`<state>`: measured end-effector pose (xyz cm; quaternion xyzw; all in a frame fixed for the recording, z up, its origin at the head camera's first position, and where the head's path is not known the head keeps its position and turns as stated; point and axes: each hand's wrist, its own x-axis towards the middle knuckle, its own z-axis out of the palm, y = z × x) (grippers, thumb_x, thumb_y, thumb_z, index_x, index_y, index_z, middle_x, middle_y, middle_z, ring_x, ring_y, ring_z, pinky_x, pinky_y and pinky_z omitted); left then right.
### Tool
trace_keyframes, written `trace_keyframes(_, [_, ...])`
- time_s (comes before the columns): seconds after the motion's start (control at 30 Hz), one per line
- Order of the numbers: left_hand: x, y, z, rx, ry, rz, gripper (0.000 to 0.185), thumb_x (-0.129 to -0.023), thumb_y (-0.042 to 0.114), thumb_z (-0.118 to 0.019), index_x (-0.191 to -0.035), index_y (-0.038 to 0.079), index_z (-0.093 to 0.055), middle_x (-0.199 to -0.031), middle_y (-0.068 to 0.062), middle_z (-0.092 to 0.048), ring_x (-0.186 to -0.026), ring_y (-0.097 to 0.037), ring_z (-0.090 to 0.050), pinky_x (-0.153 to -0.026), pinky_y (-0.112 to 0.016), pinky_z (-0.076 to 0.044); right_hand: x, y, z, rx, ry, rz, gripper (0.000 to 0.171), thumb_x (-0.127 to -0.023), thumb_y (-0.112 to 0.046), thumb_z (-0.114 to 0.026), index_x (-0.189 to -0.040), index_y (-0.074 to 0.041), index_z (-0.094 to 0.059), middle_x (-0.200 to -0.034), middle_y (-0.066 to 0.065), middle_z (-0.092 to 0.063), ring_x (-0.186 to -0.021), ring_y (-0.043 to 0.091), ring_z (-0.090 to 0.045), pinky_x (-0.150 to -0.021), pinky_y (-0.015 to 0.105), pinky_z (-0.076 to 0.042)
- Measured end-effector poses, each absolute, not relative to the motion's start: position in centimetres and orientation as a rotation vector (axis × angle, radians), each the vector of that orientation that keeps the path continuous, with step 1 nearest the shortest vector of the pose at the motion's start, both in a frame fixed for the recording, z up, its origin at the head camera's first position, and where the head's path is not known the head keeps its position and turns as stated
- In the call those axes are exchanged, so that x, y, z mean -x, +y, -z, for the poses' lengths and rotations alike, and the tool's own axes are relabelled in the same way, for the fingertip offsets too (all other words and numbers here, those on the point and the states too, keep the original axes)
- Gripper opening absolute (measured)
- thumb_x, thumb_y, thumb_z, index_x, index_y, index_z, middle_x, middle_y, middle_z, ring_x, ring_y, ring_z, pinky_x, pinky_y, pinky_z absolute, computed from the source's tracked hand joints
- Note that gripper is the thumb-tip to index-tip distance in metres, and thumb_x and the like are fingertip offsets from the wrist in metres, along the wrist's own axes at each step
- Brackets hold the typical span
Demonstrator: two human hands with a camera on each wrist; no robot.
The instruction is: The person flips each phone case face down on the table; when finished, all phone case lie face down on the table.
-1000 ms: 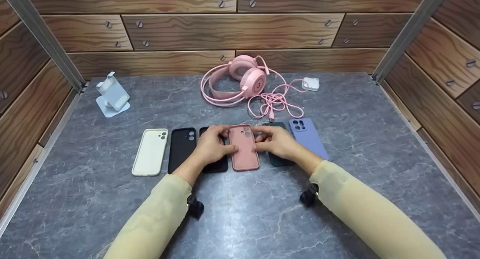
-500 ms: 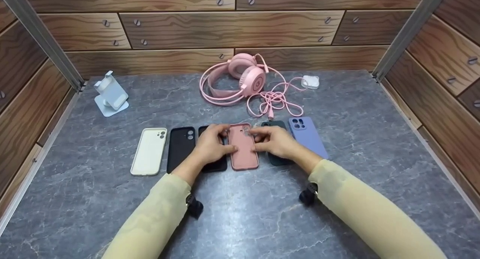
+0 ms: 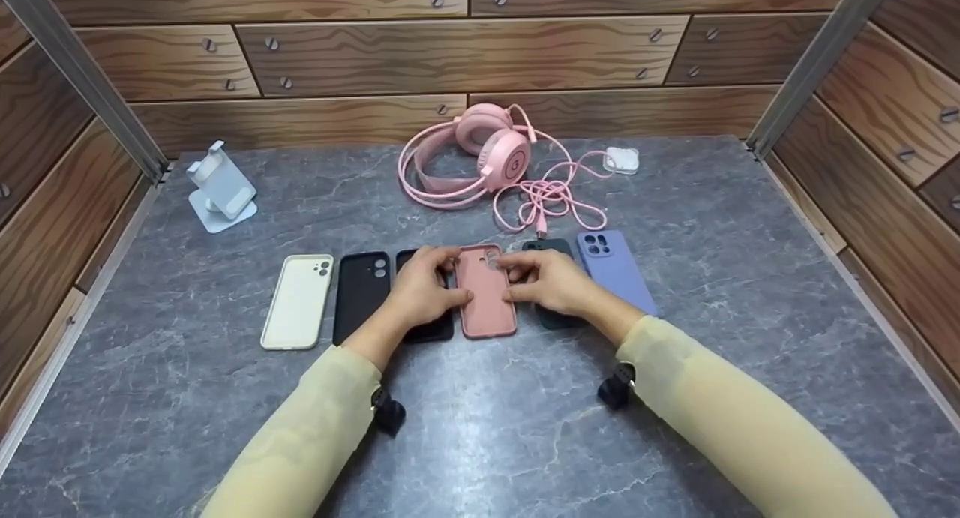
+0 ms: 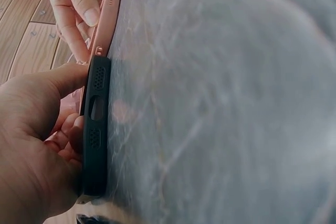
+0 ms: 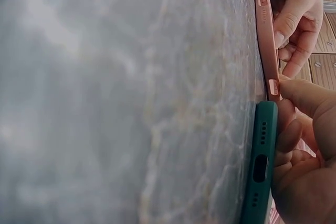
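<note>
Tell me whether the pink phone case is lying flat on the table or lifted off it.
Lying flat. The pink phone case rests against the table, camera cutout facing up, while the left hand and right hand hold its sides.

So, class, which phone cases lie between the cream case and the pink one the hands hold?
In the head view, two black cases: one in full view, the other mostly under the left hand.

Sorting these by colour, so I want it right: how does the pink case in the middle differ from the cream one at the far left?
The pink case is dusty pink; the cream case is off-white. The left hand and right hand grip the pink case by its side edges, while the cream case lies untouched at the row's end. Both lie flat, back up, camera cutout at the far end, on the grey table.
</note>
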<state>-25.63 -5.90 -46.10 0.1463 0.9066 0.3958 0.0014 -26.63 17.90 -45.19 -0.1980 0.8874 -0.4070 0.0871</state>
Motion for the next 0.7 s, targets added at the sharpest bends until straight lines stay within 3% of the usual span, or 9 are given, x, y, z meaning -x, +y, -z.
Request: trace_keyframes(0.7, [25.66, -5.99, 45.64, -0.493, 2.835, -1.221, 0.059, -0.076, 0.016, -0.08, -0.131, 0.006, -0.06, -0.103, -0.007, -0.057, -0.082, -0.019, -0.053, -0.074, -0.032, -0.046, 26.55, 17.92, 45.12, 0.596, 2.645, 1.198, 0.049, -0.079, -0.012, -0.08, -0.126, -0.015, -0.067, -0.092, 0.005, -0.066, -0.066, 0.013, -0.056, -0.059, 0.027, -0.048])
